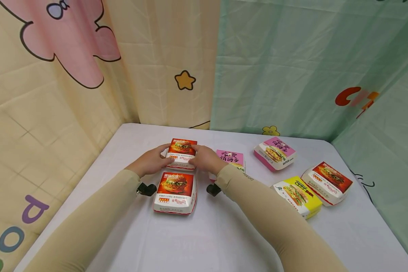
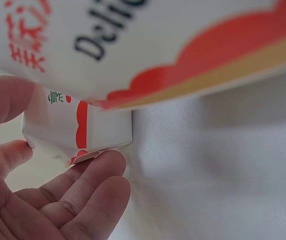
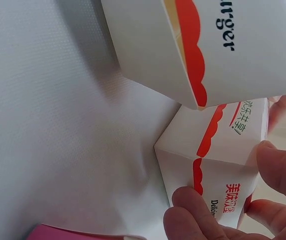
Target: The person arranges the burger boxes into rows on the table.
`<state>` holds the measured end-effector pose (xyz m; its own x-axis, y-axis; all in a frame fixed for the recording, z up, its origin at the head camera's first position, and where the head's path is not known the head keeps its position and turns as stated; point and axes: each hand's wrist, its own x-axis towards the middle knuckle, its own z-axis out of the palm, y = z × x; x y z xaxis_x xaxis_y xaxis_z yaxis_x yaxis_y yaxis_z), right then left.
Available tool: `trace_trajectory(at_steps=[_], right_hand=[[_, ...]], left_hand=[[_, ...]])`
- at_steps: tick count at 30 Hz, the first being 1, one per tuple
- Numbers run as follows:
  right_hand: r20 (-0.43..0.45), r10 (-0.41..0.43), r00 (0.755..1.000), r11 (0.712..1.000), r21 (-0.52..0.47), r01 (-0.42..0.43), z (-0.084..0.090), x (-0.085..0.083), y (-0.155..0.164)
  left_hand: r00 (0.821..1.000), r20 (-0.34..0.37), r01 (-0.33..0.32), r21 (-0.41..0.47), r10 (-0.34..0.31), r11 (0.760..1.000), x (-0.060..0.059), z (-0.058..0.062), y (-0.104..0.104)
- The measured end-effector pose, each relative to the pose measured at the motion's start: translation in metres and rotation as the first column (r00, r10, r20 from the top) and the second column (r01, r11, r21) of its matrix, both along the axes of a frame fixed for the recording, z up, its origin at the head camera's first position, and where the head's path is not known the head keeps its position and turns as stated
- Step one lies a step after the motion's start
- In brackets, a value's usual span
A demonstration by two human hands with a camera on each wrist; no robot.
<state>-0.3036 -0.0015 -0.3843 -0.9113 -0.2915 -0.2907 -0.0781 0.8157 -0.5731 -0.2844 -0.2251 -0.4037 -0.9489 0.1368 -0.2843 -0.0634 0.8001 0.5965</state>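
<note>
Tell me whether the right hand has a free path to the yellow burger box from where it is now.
Probably yes. The right hand grips the far red box together with the left hand; once it lets go, only bare table lies between it and the yellow box.

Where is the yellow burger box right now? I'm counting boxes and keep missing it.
In the head view the yellow burger box lies on the right of the white table, beside a red box, in front of a pink box.
</note>
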Motion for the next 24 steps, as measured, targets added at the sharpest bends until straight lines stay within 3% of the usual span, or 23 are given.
trace_trajectory(at_steps=[24], right_hand=[[-0.042,0.033,0.999,0.999,0.036,-0.032,-0.0024,-0.001,-0.0014]], left_hand=[[1.0,-0.019,0.022,-0.002,-0.022,1.0,0.0023,0.0027,0.0001]])
